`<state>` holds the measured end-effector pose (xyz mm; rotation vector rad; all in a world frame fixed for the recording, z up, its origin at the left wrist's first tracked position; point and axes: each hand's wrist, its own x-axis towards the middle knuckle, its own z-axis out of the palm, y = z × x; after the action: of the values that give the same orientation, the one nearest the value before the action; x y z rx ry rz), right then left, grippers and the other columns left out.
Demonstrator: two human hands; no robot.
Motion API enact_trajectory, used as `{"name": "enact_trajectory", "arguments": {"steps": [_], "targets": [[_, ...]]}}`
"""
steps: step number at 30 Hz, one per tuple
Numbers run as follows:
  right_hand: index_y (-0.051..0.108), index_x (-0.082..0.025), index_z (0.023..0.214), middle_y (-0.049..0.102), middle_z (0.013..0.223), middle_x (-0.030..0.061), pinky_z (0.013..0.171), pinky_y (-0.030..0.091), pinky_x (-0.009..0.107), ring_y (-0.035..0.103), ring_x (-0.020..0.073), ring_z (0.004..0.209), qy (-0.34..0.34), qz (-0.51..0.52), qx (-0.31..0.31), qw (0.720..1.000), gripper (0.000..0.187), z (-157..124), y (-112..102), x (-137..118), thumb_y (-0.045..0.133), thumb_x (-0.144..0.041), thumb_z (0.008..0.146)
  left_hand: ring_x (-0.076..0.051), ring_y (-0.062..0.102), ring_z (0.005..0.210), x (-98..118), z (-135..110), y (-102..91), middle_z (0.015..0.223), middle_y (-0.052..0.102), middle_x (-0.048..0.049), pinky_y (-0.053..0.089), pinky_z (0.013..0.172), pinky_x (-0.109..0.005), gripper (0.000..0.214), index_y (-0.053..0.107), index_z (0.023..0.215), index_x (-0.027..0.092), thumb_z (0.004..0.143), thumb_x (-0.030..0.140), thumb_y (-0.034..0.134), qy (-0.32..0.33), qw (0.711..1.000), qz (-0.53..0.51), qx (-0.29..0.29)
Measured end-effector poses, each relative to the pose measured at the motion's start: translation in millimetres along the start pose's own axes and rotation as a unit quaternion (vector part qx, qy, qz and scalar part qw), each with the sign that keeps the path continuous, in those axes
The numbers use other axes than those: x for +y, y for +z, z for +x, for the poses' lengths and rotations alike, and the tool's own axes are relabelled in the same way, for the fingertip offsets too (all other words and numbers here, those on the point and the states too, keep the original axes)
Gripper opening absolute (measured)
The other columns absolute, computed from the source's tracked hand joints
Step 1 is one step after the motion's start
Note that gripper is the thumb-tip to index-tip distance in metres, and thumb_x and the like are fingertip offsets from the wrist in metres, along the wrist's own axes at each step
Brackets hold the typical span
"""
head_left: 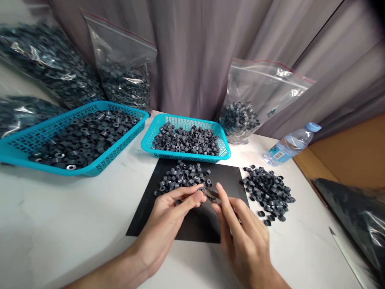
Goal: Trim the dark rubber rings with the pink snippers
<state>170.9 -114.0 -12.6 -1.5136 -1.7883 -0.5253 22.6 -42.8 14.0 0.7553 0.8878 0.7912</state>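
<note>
My left hand [171,212] pinches a small dark grey ring [202,189] between thumb and fingers over a black mat [147,212]. My right hand [240,228] holds a thin dark tool [211,194] whose tip meets that ring. A heap of the same grey rings [182,178] lies on the mat just beyond my fingers. Another loose pile of rings [269,192] rests on the white table to the right of the mat.
Two turquoise baskets hold rings: a small one [186,138] behind the mat, a large one [72,138] at left. Clear zip bags of rings [123,76] [249,108] lean on a grey curtain. A water bottle [290,144] lies at right, a cardboard box [357,156] beyond.
</note>
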Motion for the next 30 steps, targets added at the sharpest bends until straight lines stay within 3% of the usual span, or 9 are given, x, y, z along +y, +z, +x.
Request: {"name": "enact_trajectory", "arguments": {"steps": [8, 20, 30], "targets": [[0.051, -0.009, 0.14, 0.068, 0.087, 0.006, 0.065, 0.046, 0.025, 0.06, 0.0117, 0.067, -0.015, -0.025, 0.019, 0.999, 0.046, 3.9, 2.4, -5.9, 0.058, -0.011, 0.095, -0.019, 0.064, 0.106, -3.2, 1.8, -1.6, 0.094, 0.078, -0.0031, 0.04, 0.108, -0.032, 0.021, 0.08, 0.092, 0.022, 0.074, 0.032, 0.082, 0.006, 1.0, -0.009, 0.028], [0.049, -0.01, 0.142, 0.069, 0.087, 0.0059, 0.065, 0.045, 0.027, 0.06, 0.0122, 0.068, -0.028, -0.048, 0.003, 0.998, 0.047, 0.2, 4.1, -1.0, 0.058, -0.011, 0.095, -0.017, 0.063, 0.105, -2.0, -1.6, -1.8, 0.095, 0.077, -0.0029, 0.043, 0.106, -0.03, 0.027, 0.079, 0.103, 0.024, 0.077, 0.029, 0.08, -0.013, 0.999, -0.028, 0.026], [0.052, -0.006, 0.138, 0.069, 0.091, 0.0083, 0.067, 0.044, 0.027, 0.059, 0.0129, 0.07, -0.034, -0.031, 0.018, 0.999, 0.046, 0.4, 3.7, 2.0, 0.06, -0.009, 0.094, -0.012, 0.062, 0.098, 0.0, 1.1, -1.4, 0.095, 0.075, -0.0025, 0.047, 0.099, -0.02, 0.018, 0.08, 0.097, 0.021, 0.08, 0.024, 0.077, -0.014, 0.998, -0.067, 0.007]]}}
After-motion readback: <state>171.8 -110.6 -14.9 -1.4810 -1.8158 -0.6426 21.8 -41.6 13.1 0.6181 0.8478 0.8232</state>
